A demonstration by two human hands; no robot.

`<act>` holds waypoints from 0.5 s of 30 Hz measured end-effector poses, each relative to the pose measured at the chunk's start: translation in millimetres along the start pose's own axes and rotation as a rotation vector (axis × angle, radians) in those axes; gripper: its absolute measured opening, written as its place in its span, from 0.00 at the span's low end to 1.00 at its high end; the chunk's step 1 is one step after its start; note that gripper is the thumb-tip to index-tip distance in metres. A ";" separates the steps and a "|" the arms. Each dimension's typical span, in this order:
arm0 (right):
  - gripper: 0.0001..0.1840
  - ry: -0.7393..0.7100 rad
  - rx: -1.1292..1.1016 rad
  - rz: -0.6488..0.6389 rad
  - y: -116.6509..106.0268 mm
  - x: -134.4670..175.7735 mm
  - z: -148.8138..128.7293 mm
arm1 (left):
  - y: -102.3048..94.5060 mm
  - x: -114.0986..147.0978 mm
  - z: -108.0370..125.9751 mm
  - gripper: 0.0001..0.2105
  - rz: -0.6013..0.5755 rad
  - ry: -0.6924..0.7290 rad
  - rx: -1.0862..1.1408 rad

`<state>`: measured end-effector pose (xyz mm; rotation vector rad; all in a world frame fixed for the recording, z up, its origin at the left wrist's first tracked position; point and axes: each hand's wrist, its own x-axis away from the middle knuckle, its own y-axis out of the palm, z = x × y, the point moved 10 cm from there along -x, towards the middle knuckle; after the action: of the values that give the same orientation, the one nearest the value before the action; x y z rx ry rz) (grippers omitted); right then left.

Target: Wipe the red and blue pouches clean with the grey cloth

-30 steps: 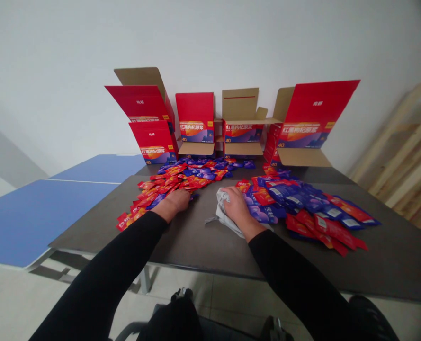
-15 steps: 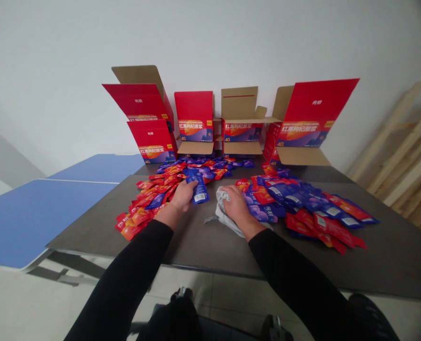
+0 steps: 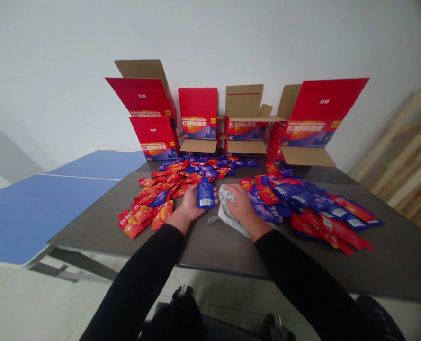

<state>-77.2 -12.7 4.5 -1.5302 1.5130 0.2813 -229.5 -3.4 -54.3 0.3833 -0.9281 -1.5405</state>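
Observation:
A blue pouch with a barcode label lies across the upturned palm of my left hand, fingertips curling around its right edge. My right hand is closed on a crumpled grey-white cloth, part of which trails onto the dark table. On the left spreads a loose heap of red and blue pouches, close to my left hand. Beyond my right hand, more red and blue pouches lie in an overlapping pile.
Open red cartons stand along the wall: a stacked pair at left, two in the middle and one at right, flaps sticking out. A blue table adjoins on the left. Wooden slats lean at the right.
My left hand has turned palm up and shifted right toward the cloth, bringing the blue pouch upright in view. My right hand keeps its hold on the cloth. The view has shifted slightly.

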 end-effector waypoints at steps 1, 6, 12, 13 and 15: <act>0.28 -0.023 -0.017 -0.002 0.2 0.7 -2.0 | 0.5 -1.0 -2.2 0.23 -0.004 -0.011 -0.003; 0.31 -0.227 -0.097 -0.064 5.2 7.0 -21.7 | 9.1 -2.1 -10.8 0.21 -0.039 -0.038 0.017; 0.32 -0.435 -0.099 -0.228 20.6 16.6 -50.9 | 19.4 1.5 -21.1 0.25 -0.104 -0.092 -0.007; 0.31 -0.463 -0.096 -0.259 23.9 18.2 -55.4 | 20.5 2.0 -23.4 0.25 -0.113 -0.108 -0.012; 0.28 -0.510 -0.090 -0.302 28.9 20.7 -62.6 | 23.1 2.6 -28.1 0.26 -0.138 -0.140 -0.012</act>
<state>-125.2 -66.0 10.5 -1.5813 0.8698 0.5218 -194.6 -13.9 -54.1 0.3399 -1.0176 -1.7158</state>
